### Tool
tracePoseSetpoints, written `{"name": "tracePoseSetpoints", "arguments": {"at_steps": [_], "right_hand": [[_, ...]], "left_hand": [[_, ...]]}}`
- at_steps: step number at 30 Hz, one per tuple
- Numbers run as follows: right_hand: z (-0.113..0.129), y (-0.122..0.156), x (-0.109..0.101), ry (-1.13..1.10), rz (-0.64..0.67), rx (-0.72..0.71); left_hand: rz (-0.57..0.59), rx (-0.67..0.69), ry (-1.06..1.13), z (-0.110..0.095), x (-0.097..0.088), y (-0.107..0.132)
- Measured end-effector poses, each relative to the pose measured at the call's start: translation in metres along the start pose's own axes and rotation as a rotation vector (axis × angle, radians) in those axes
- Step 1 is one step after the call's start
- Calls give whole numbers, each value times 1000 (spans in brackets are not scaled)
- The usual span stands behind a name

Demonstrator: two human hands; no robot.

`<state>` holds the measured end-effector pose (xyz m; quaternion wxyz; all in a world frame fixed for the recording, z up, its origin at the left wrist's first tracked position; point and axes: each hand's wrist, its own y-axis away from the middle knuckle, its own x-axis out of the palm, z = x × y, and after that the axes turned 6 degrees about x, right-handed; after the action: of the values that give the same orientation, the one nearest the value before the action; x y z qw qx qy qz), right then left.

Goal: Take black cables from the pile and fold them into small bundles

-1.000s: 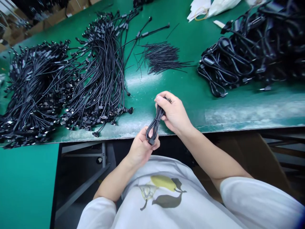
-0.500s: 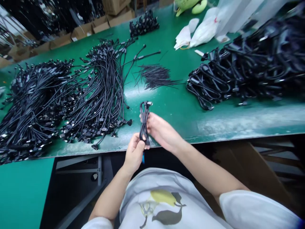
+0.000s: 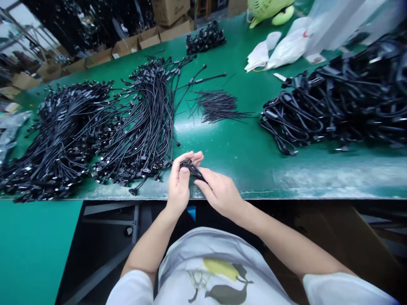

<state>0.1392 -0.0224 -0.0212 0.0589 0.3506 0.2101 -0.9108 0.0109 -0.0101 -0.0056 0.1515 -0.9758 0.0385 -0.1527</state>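
Observation:
Both my hands meet at the near edge of the green table (image 3: 241, 148), closed round one folded black cable (image 3: 190, 168). My left hand (image 3: 179, 182) grips its upper end with fingers curled over it. From the right, my right hand (image 3: 219, 192) pinches the same cable lower down. Most of the cable is hidden between the palms. A big spread of loose black cables (image 3: 95, 123) lies just left of my hands. A small bunch of thin black ties (image 3: 218, 106) lies beyond them.
A heap of coiled black cables (image 3: 343, 106) fills the right of the table. White plastic bags (image 3: 280, 46) and a small dark cable pile (image 3: 205, 38) sit at the far edge. Cardboard boxes (image 3: 143, 38) stand behind. A metal frame (image 3: 108, 237) shows under the table.
The folded cable stood upright between my hands; now it is brought down and bunched small between both palms. My left hand rose up over its top end.

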Motion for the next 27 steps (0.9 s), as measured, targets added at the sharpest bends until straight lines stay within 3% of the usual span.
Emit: {"name": "tracePoseSetpoints", "arguments": {"at_steps": [3,7,12,17,22,25,27], "right_hand": [[-3,3,0,244,-98,-32],[-6,0,-1,519,-93,-24],[-11,-4,-5,602,-84,24],[-23,-1,-13,581,-61,-114],[-42,7,-16,634,-86,-87],[-59,9,-49,664,-101,-90],[-77,4,-101,705,-210,29]], "left_hand": [[-81,-73,-28,1,11,1],[-135,-45,-230,8,12,5],[3,-29,-475,10,10,0],[12,-140,-787,11,3,-7],[119,-133,-820,31,-1,-11],[279,-179,-753,33,-2,-6],[378,-213,-697,29,-6,-3]]}}
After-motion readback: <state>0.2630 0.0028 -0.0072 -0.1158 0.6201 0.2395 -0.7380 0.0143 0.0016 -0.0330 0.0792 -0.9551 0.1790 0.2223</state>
